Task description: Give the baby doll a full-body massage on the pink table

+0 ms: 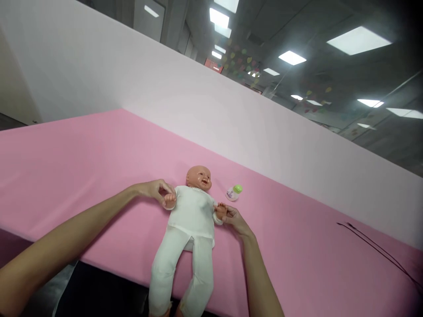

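A baby doll [193, 213] in a white top and white trousers lies on its back on the pink surface, its bald head toward the wall and its legs toward my body. My left hand [157, 191] has its thumb and fingers around the doll's arm at the left side of the picture, by the small hand. At the other side, my right hand [235, 220] pinches the doll's other hand between thumb and fingers. A small bottle [234, 193] with a green cap lies beside the doll's shoulder, touched by neither hand.
The pink tabletop [291, 246] meets a white partition [198, 105] behind the doll. Thin black cables [376, 250] lie at the far right. The table's front edge runs beneath my forearms and the doll's legs.
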A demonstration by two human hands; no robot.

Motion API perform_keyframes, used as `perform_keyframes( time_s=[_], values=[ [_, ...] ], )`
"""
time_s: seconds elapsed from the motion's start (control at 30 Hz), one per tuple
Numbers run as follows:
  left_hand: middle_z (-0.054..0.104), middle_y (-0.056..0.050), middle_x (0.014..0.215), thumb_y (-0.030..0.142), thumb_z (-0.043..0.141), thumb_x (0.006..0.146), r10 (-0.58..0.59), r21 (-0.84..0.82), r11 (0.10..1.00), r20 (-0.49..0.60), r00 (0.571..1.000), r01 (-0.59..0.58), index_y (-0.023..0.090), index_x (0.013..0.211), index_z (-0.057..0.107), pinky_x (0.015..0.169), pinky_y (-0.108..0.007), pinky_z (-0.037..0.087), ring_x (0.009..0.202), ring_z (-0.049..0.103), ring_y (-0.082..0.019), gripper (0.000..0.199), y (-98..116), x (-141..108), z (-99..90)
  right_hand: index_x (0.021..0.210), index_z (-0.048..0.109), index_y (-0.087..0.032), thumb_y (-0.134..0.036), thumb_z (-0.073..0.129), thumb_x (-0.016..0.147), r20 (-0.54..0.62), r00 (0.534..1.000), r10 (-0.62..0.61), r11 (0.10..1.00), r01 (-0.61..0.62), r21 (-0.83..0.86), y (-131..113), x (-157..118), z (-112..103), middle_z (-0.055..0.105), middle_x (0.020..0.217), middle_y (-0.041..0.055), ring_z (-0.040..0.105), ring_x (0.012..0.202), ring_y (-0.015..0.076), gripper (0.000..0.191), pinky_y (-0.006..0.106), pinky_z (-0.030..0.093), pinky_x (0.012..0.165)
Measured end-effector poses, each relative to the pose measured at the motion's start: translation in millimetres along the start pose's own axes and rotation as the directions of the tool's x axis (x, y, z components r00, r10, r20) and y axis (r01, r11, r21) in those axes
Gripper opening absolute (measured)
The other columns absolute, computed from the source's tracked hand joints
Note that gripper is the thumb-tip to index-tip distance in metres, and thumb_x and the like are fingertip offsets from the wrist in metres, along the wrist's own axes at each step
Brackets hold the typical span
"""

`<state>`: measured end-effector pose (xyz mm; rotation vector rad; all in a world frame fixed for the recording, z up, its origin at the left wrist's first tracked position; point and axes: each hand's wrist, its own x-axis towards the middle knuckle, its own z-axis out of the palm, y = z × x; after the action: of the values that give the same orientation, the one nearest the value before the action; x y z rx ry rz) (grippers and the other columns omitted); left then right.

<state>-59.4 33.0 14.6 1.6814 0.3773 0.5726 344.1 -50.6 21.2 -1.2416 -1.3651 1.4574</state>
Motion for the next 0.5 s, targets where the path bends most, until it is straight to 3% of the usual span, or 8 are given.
perform_keyframes(
  time_s=[0.13, 0.23, 0.3, 0.37, 0.43, 0.5],
  values=[
    [0.078, -0.008, 0.103, 0.029, 0.096, 0.059, 0.043, 0.202, 0.977, 0.154, 0.987, -0.074, 0.027, 0.092, 0.086, 0.094, -0.038, 0.052, 0.103, 0.068, -0.031, 0.035, 14, -4, 1.6, 0.092, 0.08, -0.02, -0.032, 0.095, 0.061, 0.286, 0.956, 0.068, 0.937, 0.037, -0.346, -13, -12, -2, 0.074, 0.111, 0.0105, 0.066, 0.104, 0.027, 0.036, 0.043, 0.05, 0.097],
    [0.078, -0.008, 0.102, 0.029, 0.096, 0.059, 0.064, 0.225, 0.97, 0.143, 0.988, -0.095, 0.027, 0.092, 0.087, 0.092, -0.038, 0.052, 0.101, 0.068, -0.031, 0.034, 15, -3, 6.4, 0.092, 0.08, -0.021, -0.032, 0.093, 0.065, 0.308, 0.948, 0.083, 0.919, 0.046, -0.391, -16, -18, -5, 0.073, 0.113, 0.0106, 0.066, 0.105, 0.0268, 0.032, 0.042, 0.05, 0.098],
    [0.078, -0.009, 0.099, 0.036, 0.092, 0.067, 0.061, 0.175, 0.982, 0.036, 0.997, -0.067, 0.023, 0.093, 0.086, 0.09, -0.038, 0.052, 0.097, 0.068, -0.03, 0.029, 11, -1, 10.0, 0.095, 0.081, -0.021, -0.033, 0.094, 0.064, 0.245, 0.967, 0.062, 0.938, 0.028, -0.346, -12, -18, -6, 0.074, 0.112, 0.0109, 0.067, 0.106, 0.0281, 0.036, 0.042, 0.051, 0.096],
    [0.076, -0.01, 0.089, 0.047, 0.084, 0.076, 0.025, 0.093, 0.996, -0.16, 0.987, -0.01, 0.017, 0.089, 0.084, 0.082, -0.036, 0.052, 0.088, 0.068, -0.028, 0.032, 6, 3, 14.3, 0.098, 0.081, -0.022, -0.037, 0.097, 0.06, 0.113, 0.994, 0.007, 0.976, 0.017, -0.216, -5, -14, -5, 0.075, 0.114, 0.0108, 0.067, 0.107, 0.0296, 0.043, 0.042, 0.052, 0.095],
    [0.074, -0.009, 0.084, 0.056, 0.075, 0.083, -0.004, 0.018, 1.0, -0.377, 0.926, 0.012, 0.014, 0.088, 0.081, 0.074, -0.032, 0.05, 0.08, 0.065, -0.024, 0.043, 1, 10, 20.3, 0.109, 0.08, -0.024, -0.046, 0.095, 0.063, -0.067, 0.997, -0.042, 0.999, 0.039, -0.036, 3, -7, -2, 0.075, 0.12, 0.0102, 0.067, 0.109, 0.0294, 0.053, 0.04, 0.053, 0.093],
    [0.073, -0.007, 0.084, 0.06, 0.069, 0.086, -0.007, -0.025, 1.0, -0.548, 0.836, -0.008, 0.014, 0.093, 0.079, 0.07, -0.029, 0.047, 0.078, 0.062, -0.02, 0.048, -3, 16, 27.9, 0.122, 0.077, -0.025, -0.055, 0.088, 0.072, -0.219, 0.975, -0.04, 0.993, 0.064, 0.103, 9, 2, 3, 0.075, 0.121, 0.0093, 0.067, 0.106, 0.0272, 0.058, 0.036, 0.055, 0.086]
  ],
)
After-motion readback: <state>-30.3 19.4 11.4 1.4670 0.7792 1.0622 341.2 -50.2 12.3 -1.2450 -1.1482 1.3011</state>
